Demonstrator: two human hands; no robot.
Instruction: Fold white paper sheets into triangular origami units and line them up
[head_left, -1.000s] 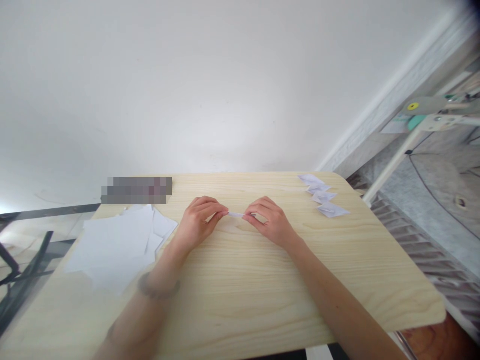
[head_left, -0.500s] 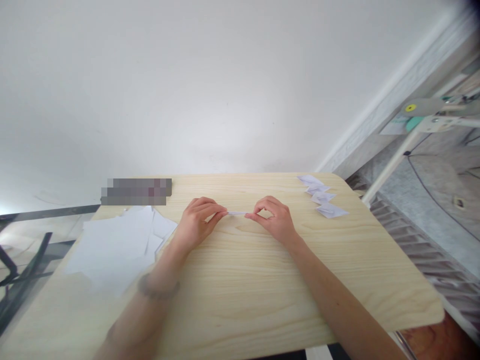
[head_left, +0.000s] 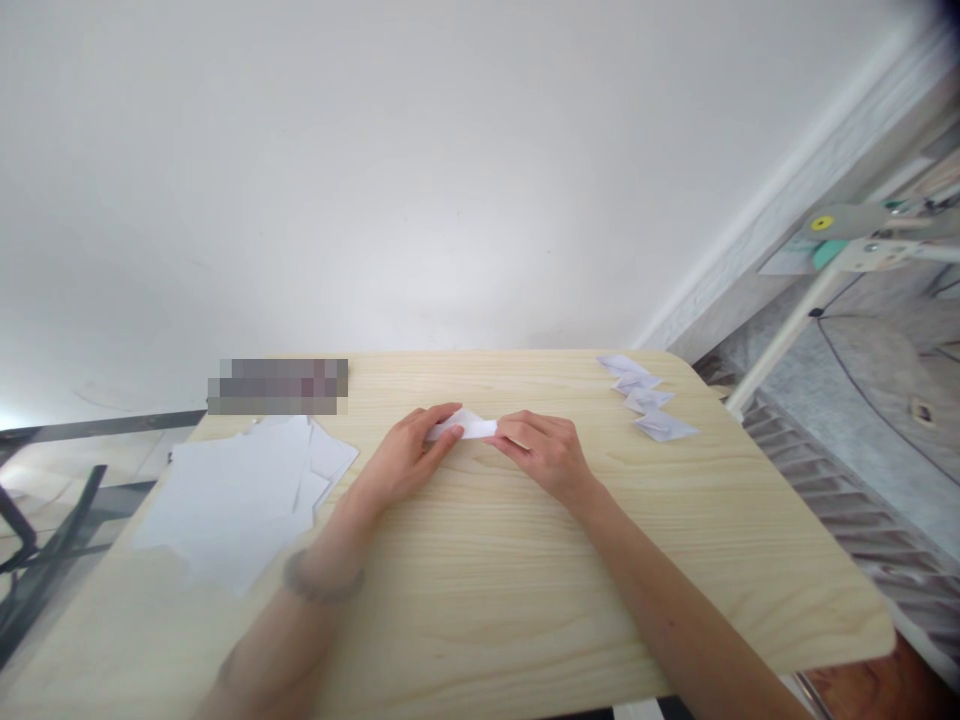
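Note:
A small white folded paper (head_left: pixel 474 428) is held between my two hands above the middle of the table (head_left: pixel 487 580). My left hand (head_left: pixel 409 455) pinches its left end, thumb in front and fingers behind. At the right end, my right hand (head_left: pixel 544 448) grips the paper between thumb and curled fingers. The paper's near face shows a flat strip with a pointed part rising behind it. My fingertips hide both of its ends.
Loose white sheets (head_left: pixel 232 490) lie spread at the table's left. Several folded paper pieces (head_left: pixel 649 400) form a row at the back right. A blurred-out object (head_left: pixel 277 387) sits at the back left. The white wall (head_left: pixel 450 200) rises behind the table.
The folded paper has turned from a thin edge-on line to showing its broader face. My hands have come closer together, and the right fingers are more curled around it.

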